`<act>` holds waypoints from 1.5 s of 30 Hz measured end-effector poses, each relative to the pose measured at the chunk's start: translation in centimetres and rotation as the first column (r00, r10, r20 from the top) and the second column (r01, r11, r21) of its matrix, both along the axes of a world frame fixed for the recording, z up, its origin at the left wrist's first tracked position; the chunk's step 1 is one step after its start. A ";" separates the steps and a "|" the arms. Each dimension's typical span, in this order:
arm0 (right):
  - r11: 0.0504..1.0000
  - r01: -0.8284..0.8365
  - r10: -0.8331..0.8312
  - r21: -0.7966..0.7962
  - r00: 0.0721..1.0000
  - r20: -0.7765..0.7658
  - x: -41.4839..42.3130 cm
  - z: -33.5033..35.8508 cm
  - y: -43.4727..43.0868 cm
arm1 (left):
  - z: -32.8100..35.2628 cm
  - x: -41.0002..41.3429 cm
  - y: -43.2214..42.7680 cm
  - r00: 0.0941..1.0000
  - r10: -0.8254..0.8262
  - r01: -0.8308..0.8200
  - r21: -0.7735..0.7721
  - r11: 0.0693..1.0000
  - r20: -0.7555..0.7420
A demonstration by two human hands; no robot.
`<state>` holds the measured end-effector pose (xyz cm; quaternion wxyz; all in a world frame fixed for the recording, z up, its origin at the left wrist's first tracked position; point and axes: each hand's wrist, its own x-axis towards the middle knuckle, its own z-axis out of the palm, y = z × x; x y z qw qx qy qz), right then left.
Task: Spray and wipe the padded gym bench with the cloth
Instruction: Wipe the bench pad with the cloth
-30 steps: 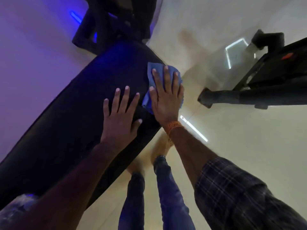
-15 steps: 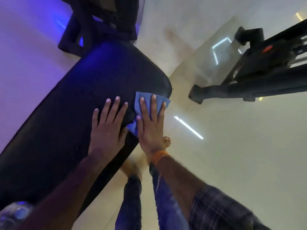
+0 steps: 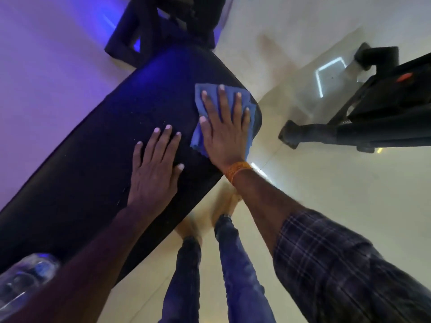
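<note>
The black padded gym bench [image 3: 98,159] runs diagonally from the lower left to the upper middle, lit blue at its far end. A blue cloth [image 3: 198,136] lies flat near the bench's right edge. My right hand [image 3: 226,131] presses down on the cloth with fingers spread. My left hand [image 3: 156,169] rests flat on the bare pad just left of the cloth, fingers apart, holding nothing. A clear bottle [image 3: 21,280] shows at the lower left corner, partly hidden by my left forearm; I cannot tell if it is the sprayer.
Black gym machine frames stand on the pale glossy floor at the right [image 3: 363,134] and behind the bench's far end [image 3: 168,24]. My legs and feet [image 3: 224,206] stand beside the bench's near edge. Purple light covers the floor at the left.
My right hand has slid the cloth away from me, toward the bench's far right end. My left hand stayed flat on the pad. The camera view shifted.
</note>
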<state>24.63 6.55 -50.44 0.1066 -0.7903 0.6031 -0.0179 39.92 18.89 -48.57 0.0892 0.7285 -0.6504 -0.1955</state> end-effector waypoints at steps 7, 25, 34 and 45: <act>0.970 -0.231 0.228 0.072 0.972 0.059 0.0 0.5 9.7 | 1.1 1.2 -0.1 0.981 0.193 -0.194 0.040 0.980 0.013; 0.860 -0.510 0.510 -0.029 0.860 -0.026 4.6 -1.0 -3.6 | 1.1 0.5 -2.3 0.869 0.493 -0.496 0.074 0.865 0.048; 0.777 -0.630 0.627 -0.027 0.776 -0.060 7.7 -0.3 -9.4 | 2.3 -1.5 -4.6 0.707 0.707 -0.699 0.161 0.697 0.008; 0.628 -0.776 0.774 -0.054 0.630 -0.066 9.3 -0.9 -7.7 | 1.6 -1.0 -0.4 0.551 0.834 -0.830 0.122 0.543 0.033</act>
